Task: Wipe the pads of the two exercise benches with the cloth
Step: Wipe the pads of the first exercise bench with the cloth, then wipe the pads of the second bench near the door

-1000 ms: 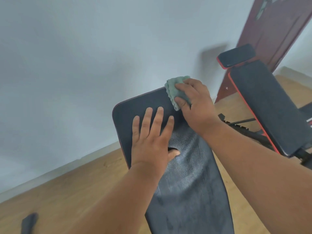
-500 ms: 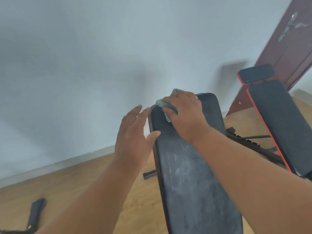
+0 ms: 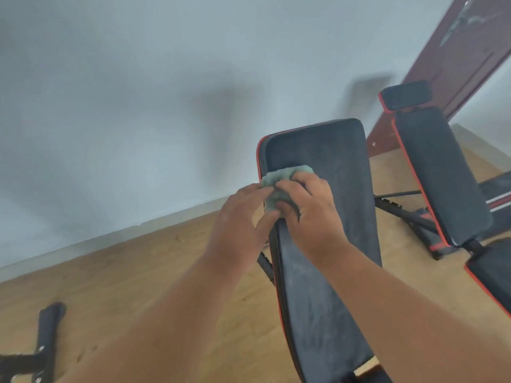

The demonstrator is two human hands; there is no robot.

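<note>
A black back pad with red trim (image 3: 331, 150) of the near bench slopes up in front of me, its surface dusty. My right hand (image 3: 312, 208) presses a bunched green cloth (image 3: 276, 186) against the pad's left edge. My left hand (image 3: 243, 214) meets it there, fingers and thumb pinching the cloth's left side. The second bench's long black pad (image 3: 439, 172) stands to the right, with a small head pad (image 3: 406, 95) above it and a seat pad (image 3: 495, 269) below.
A white wall (image 3: 138, 106) rises close behind the near bench. A dark red door (image 3: 464, 56) is at the upper right. Black frame bars (image 3: 401, 208) run between the benches on the wooden floor (image 3: 138, 272). A black bench foot (image 3: 47, 333) lies at the lower left.
My right hand has slid the cloth down from the pad's top edge to its left side. My left hand, open beside the pad before, has closed onto the cloth.
</note>
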